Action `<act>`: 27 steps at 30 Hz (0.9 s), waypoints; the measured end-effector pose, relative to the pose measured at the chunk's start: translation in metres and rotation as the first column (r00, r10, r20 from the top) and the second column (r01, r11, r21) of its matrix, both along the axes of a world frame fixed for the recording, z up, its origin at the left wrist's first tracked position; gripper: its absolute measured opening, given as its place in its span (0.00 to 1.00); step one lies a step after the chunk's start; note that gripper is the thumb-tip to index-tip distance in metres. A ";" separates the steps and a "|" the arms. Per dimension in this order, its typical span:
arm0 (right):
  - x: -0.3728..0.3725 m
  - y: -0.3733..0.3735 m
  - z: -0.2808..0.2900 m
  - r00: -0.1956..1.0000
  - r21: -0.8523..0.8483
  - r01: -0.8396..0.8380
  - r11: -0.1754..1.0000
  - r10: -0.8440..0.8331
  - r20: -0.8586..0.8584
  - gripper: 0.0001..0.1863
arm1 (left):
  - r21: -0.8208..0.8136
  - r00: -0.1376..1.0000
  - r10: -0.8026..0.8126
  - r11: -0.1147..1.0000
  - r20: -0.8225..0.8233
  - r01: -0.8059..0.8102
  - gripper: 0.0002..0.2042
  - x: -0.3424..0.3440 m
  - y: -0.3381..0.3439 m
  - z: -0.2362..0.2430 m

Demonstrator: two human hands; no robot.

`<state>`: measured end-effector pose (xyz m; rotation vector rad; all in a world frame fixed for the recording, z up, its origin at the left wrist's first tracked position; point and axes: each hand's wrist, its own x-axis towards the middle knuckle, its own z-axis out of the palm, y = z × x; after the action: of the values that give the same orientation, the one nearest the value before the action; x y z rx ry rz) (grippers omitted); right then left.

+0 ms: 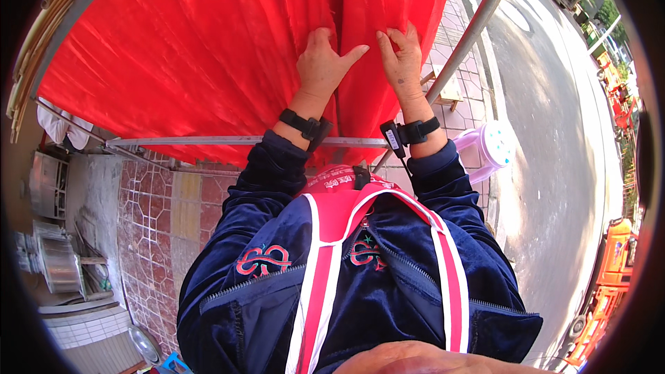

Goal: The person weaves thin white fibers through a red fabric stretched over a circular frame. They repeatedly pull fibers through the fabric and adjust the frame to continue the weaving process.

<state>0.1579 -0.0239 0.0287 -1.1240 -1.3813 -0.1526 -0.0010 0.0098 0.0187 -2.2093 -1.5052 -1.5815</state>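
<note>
Red cloth [194, 55]: one large sheet, gathered in long folds, hung across a metal frame and filled the upper middle of the view, lying directly under and around both hands. Left hand [322, 69]: back upward, its fingers bent against the cloth, thumb stretched wide to the right across a dark fold [339, 14]; whether the bent fingers held any cloth could not be told. Right hand [402, 62]: just beside the left, over the right-hand part of the cloth, thumb and fingers raised with narrow spaces between them; a pinch of cloth in their tips could not be made out. Cloth relative to the grip: folds ran beyond the fingertips, between the hands, and broadly off to the left; a narrower part lay to the right. Black straps: one on the left wrist [299, 123], one on the right [421, 130], each with a small device. Metal bar [249, 141]: crosswise, below the hands. Metal pole [471, 34]: slanting, right of the cloth. Purple plastic stool [494, 144]: near the right forearm, on tiled pavement. Clothing: dark blue jacket [256, 194], red apron with white-edged straps [320, 291]. Road [554, 131]: far right, orange vehicle [613, 256] beyond.
</note>
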 end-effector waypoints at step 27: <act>0.019 0.000 -0.024 0.980 -0.074 0.021 0.997 -0.036 -0.198 0.09 | -0.226 0.992 0.083 0.969 -0.091 -0.102 0.12 -0.042 0.032 -0.044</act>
<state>0.1772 -0.0244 0.0049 -1.1853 -1.2001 -0.0102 -0.0426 0.0420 -0.0257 -2.2460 -1.8217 -1.3337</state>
